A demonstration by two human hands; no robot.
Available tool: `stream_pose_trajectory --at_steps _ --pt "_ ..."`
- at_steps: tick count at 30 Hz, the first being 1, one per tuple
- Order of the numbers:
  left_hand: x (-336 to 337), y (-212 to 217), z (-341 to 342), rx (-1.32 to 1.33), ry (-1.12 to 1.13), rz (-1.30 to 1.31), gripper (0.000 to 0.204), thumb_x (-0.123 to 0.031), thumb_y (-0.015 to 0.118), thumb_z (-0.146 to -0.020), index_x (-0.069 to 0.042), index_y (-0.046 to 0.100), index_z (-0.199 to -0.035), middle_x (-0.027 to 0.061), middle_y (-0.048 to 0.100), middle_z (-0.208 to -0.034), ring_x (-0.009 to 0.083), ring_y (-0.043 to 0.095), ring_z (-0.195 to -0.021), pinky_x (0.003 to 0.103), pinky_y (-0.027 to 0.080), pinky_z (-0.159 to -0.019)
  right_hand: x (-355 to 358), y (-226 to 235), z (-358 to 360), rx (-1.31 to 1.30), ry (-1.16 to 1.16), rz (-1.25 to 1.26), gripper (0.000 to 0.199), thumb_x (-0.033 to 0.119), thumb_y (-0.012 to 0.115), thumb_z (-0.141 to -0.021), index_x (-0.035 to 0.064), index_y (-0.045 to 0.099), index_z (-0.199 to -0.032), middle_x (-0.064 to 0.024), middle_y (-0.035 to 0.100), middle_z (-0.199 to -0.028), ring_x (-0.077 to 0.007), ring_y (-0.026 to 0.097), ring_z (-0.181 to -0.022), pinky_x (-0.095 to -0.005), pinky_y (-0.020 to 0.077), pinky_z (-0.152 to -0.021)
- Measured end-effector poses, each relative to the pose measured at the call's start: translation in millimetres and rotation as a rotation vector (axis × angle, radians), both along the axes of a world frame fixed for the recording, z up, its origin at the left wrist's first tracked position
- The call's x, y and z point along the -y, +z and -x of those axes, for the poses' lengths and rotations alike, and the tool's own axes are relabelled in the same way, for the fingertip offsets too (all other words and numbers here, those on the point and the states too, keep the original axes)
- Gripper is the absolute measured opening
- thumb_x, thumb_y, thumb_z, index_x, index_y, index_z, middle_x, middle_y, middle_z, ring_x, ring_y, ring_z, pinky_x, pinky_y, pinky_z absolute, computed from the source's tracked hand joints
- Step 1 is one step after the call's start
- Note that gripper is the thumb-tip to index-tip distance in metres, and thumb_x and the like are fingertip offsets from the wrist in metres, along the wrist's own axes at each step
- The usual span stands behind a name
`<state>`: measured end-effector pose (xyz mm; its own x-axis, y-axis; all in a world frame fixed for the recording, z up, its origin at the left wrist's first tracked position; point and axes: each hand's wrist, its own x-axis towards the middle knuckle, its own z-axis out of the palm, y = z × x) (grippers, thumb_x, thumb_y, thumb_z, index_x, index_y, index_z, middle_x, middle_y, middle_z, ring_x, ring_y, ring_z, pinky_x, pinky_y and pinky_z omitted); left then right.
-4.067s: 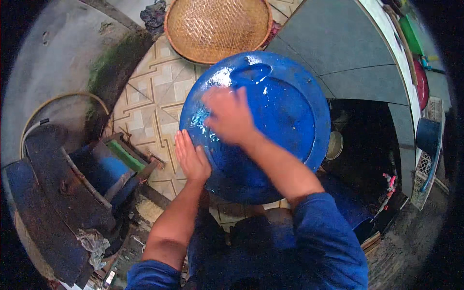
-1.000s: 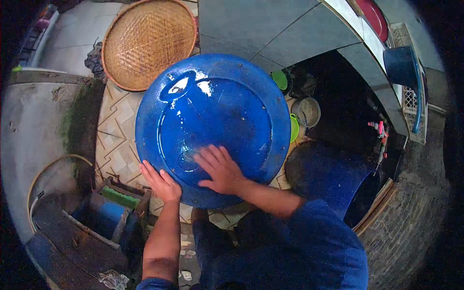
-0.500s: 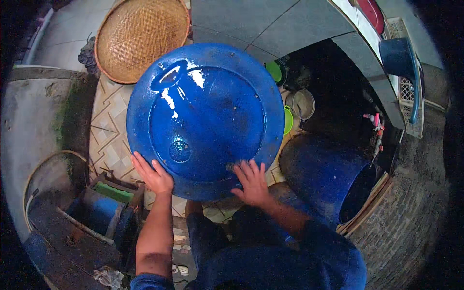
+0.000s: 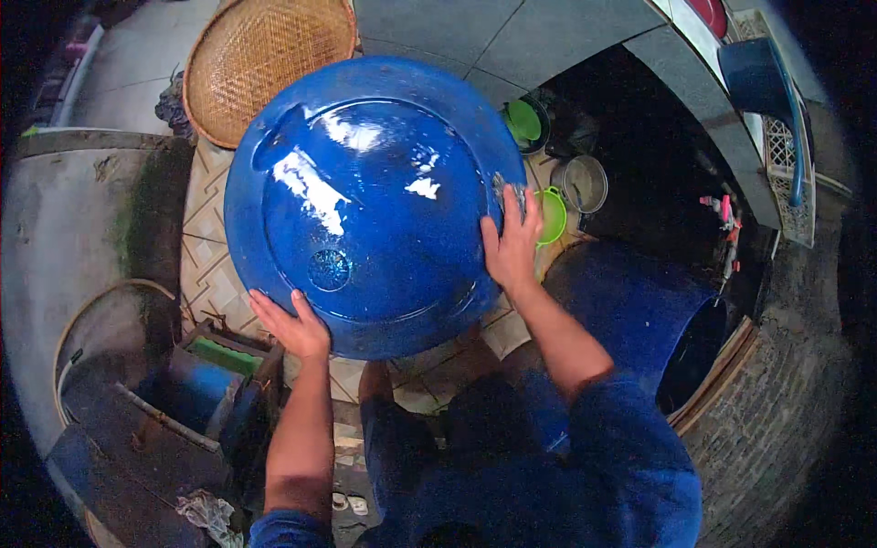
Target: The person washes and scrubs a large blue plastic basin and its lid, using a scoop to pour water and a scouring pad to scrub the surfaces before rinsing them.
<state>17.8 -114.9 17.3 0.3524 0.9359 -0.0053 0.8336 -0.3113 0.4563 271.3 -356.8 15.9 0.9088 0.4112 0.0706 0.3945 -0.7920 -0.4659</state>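
Note:
A big round blue plastic drum [image 4: 393, 247], its end facing up, fills the middle of the head view. Its surface is wet and glossy, with a raised ring and a round bung near the front left. My left hand [image 4: 297, 331] lies with fingers spread against the drum's near-left rim, holding nothing else. At the right rim, my right hand [image 4: 513, 242] presses a small greyish scrubbing pad [image 4: 501, 187] against the plastic. Its fingers mostly cover the pad, so its exact make cannot be told.
A woven bamboo tray [image 4: 265, 68] leans behind the drum. A green basin [image 4: 551, 217] and a metal pot [image 4: 585, 184] sit to the right. Another blue drum [image 4: 630, 310] lies on its side at the right. A dark wooden-framed box [image 4: 215, 374] stands at the left.
My right hand has swept from the drum's near edge to its right rim, carrying the pad. The drum has shifted slightly away and left and tilted. My left hand stays on the rim.

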Motion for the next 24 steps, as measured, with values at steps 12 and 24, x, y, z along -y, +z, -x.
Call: stream_pose_trajectory --at_steps 12,24 --pt "98 -23 -5 -0.133 0.628 0.211 0.103 -0.064 0.043 -0.095 0.008 -0.005 -0.151 0.0361 0.001 -0.156 0.0518 0.013 -0.143 0.054 0.015 -0.118 -139 -7 -71 0.188 0.427 -0.075 0.065 0.052 0.065 -0.083 0.0173 0.055 -0.137 -0.0123 0.044 -0.147 -0.0442 0.030 -0.139 -0.0581 0.0244 -0.114" --pt "65 7 -74 -0.341 -0.222 0.111 0.081 -0.053 0.047 -0.095 -0.019 0.009 -0.158 0.0230 -0.001 -0.162 0.0490 -0.005 -0.147 0.071 0.001 -0.110 -15 5 119 -0.233 0.236 -0.201 0.070 0.030 0.073 -0.081 0.0106 0.046 -0.143 -0.0247 0.035 -0.146 -0.0500 0.023 -0.139 -0.0585 0.0234 -0.115"
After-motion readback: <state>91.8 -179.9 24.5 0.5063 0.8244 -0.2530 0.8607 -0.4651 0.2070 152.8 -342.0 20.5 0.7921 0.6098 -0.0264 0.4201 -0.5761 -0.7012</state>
